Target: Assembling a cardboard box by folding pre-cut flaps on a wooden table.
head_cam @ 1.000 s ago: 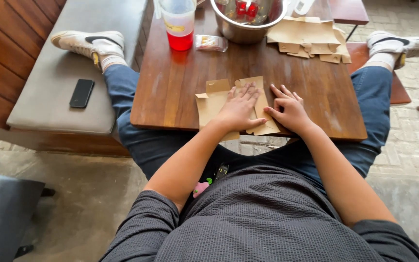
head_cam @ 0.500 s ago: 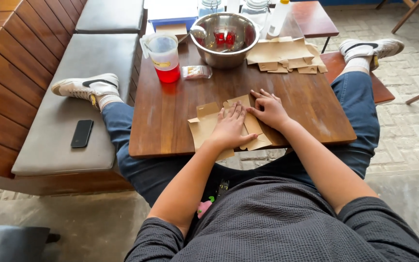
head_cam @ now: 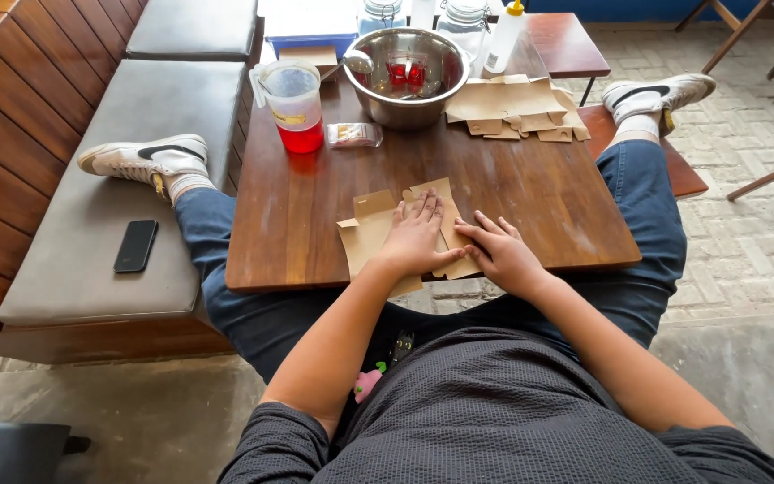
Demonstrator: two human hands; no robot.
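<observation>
A flat brown cardboard box blank [head_cam: 371, 231] lies at the near edge of the wooden table [head_cam: 530, 188]. My left hand [head_cam: 417, 238] presses flat on its middle, fingers spread. My right hand [head_cam: 500, 254] rests on the blank's right side, fingers pointing left along a fold. Neither hand lifts the cardboard off the table.
A stack of more cardboard blanks [head_cam: 512, 106] lies at the far right. A steel bowl [head_cam: 407, 64] with red contents, a jug of red liquid [head_cam: 295, 105] and a small clear packet [head_cam: 353, 134] stand behind. A black phone [head_cam: 136, 245] lies on the grey bench.
The view has tilted up and widened, so the table's far end shows more. Both hands have stayed pressed on the cardboard, the right sliding slightly nearer the table edge.
</observation>
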